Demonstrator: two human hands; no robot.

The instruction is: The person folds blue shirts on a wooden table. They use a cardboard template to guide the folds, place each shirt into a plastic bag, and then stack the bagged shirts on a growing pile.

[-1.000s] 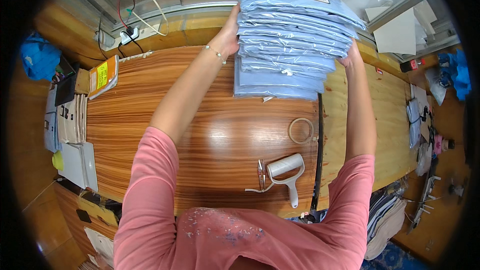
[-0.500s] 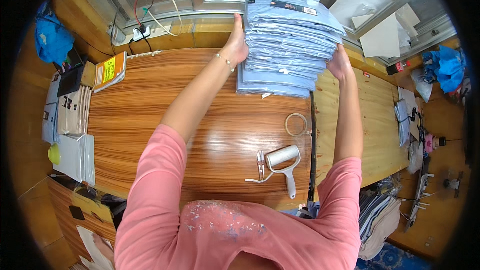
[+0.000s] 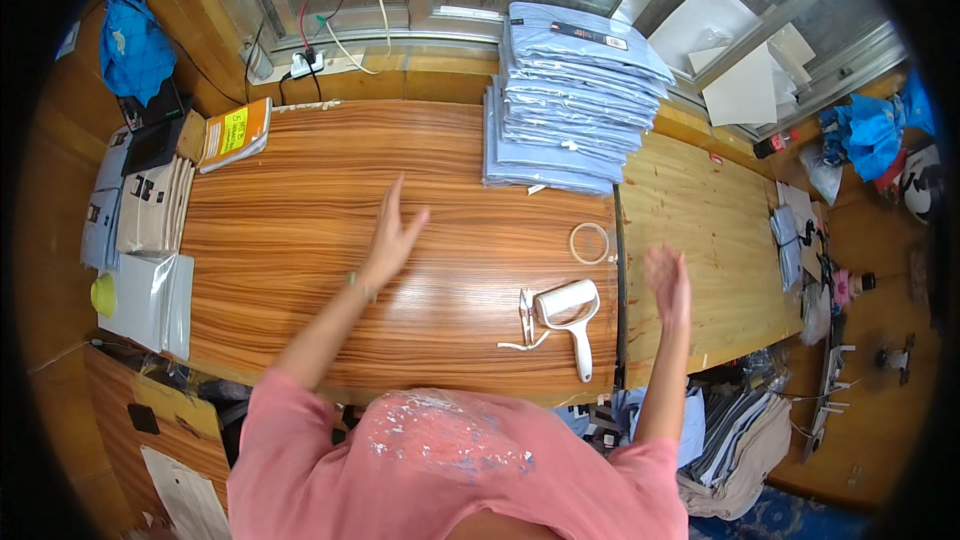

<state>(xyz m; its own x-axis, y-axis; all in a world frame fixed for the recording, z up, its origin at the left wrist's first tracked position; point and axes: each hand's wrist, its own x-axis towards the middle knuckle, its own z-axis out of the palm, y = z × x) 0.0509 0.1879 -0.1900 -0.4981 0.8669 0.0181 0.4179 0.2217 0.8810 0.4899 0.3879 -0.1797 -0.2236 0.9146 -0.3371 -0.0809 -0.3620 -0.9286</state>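
A tall stack of bagged light blue folded shirts [image 3: 575,100] stands at the back of the table, against the window side. My left hand [image 3: 391,240] hovers over the striped wood tabletop, fingers stretched and thumb apart, holding nothing. Above the paler right part of the table is my right hand [image 3: 668,280], partly blurred, with its fingers extended and no object in it. Between the hands lie a roll of tape [image 3: 589,243], a white lint roller [image 3: 568,306] and a pair of thread snips [image 3: 526,315] with a white cord.
At the left edge stand an orange notebook [image 3: 236,135], packed beige garments [image 3: 158,202] and clear-wrapped white sheets [image 3: 160,300]. A power strip [image 3: 318,66] with cables sits on the back ledge. Folded garments [image 3: 740,445] are piled below the table at right.
Both hands have let go of the shirt stack and drawn back toward me, the left one also moving leftward. The stack stays at the back of the table.
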